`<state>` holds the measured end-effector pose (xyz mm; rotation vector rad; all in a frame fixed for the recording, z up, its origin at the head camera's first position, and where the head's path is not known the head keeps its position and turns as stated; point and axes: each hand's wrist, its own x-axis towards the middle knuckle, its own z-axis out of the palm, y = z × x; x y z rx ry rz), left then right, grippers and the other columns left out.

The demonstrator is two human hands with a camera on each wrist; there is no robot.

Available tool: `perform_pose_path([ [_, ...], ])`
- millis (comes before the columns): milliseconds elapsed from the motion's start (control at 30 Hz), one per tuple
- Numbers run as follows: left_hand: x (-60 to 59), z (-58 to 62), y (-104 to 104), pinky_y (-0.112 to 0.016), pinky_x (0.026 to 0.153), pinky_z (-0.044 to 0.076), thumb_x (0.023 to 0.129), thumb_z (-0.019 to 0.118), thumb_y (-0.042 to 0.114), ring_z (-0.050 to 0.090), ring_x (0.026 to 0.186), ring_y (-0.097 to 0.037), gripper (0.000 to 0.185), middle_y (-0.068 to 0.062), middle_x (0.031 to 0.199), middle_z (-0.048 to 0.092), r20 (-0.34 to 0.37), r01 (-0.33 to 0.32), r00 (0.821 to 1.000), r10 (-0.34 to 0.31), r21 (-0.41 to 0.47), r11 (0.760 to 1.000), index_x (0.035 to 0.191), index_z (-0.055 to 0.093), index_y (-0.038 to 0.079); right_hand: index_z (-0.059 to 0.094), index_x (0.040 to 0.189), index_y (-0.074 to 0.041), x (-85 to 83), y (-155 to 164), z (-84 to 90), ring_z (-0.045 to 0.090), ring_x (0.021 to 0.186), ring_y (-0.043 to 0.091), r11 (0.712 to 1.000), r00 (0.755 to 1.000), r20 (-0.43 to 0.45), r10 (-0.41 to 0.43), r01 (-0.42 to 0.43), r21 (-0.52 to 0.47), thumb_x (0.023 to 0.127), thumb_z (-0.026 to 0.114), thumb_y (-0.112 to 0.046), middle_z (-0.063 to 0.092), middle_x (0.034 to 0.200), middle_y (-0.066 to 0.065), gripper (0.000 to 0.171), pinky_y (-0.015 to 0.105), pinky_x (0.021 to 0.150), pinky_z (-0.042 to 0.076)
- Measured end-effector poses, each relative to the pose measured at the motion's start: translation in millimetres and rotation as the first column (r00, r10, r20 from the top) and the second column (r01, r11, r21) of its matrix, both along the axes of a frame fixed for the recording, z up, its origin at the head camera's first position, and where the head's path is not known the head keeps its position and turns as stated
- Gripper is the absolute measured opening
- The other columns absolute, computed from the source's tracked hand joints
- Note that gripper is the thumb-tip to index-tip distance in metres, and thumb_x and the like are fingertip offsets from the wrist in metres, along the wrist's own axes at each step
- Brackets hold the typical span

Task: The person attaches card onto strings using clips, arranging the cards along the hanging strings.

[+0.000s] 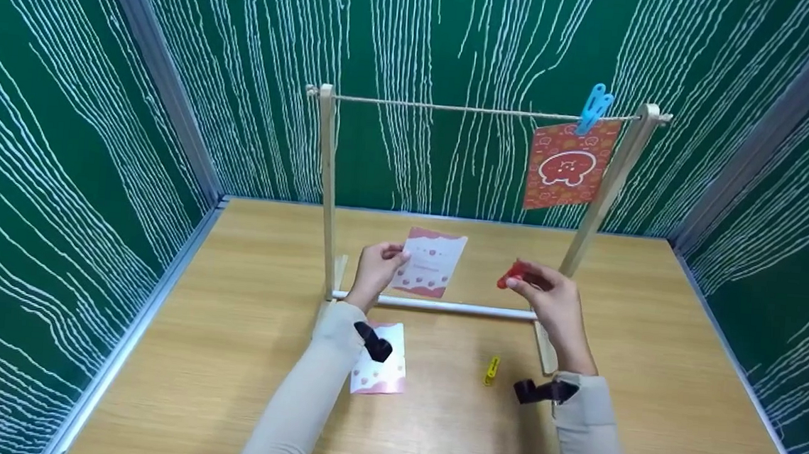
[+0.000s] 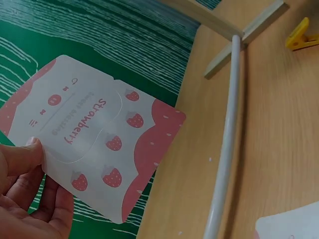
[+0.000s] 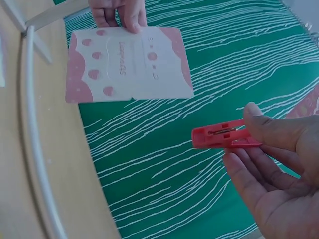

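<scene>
My left hand (image 1: 377, 271) pinches a white and pink strawberry card (image 1: 430, 263) by its left edge, holding it up in the air. In the left wrist view the printed word "Strawberry" and several berries show on that card (image 2: 99, 124). To the right, my right hand (image 1: 549, 301) holds a red clothespin (image 1: 512, 274) between thumb and fingers. The right wrist view shows this red clothespin (image 3: 219, 135) with its jaw end pointing away from the hand, apart from the card.
A wooden frame (image 1: 327, 186) carries a string (image 1: 448, 107). A blue clothespin (image 1: 595, 110) fastens a red card (image 1: 571, 164) at the string's right end. On the table (image 1: 224, 357) lie another strawberry card (image 1: 387, 375), partly behind my left wrist, and a yellow clothespin (image 1: 492, 370).
</scene>
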<state>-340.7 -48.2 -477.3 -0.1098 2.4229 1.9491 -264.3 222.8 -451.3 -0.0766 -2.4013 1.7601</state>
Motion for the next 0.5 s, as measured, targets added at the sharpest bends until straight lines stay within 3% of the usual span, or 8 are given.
perform_pose_path([
  [300,-1.8,24.6,16,-0.035,0.089,0.053,0.094,0.062,0.016,0.065,0.100,-0.020,0.022,-0.009,0.110,0.069,-0.045,0.018,0.999,-0.016,0.051,0.999,0.114,0.068,0.008,0.058,0.131,-0.007,-1.9,0,32.2,0.061,0.094,-0.001,0.999,0.999,-0.037,-0.036,0.036,0.003,0.084,0.072,-0.034,0.066,0.117,0.011,0.056,0.012,0.083,0.048],
  [500,-1.9,35.4,22,-0.033,0.086,0.053,0.093,0.063,0.014,0.065,0.096,-0.019,0.020,-0.010,0.106,0.070,-0.115,0.007,0.993,0.001,0.068,0.998,0.111,0.069,0.006,0.059,0.128,-0.003,-4.5,-6,49.4,0.063,0.092,0.002,1.000,0.990,-0.142,-0.003,-0.002,-0.030,0.085,0.072,-0.027,0.067,0.105,0.000,0.051,0.013,0.084,0.050],
])
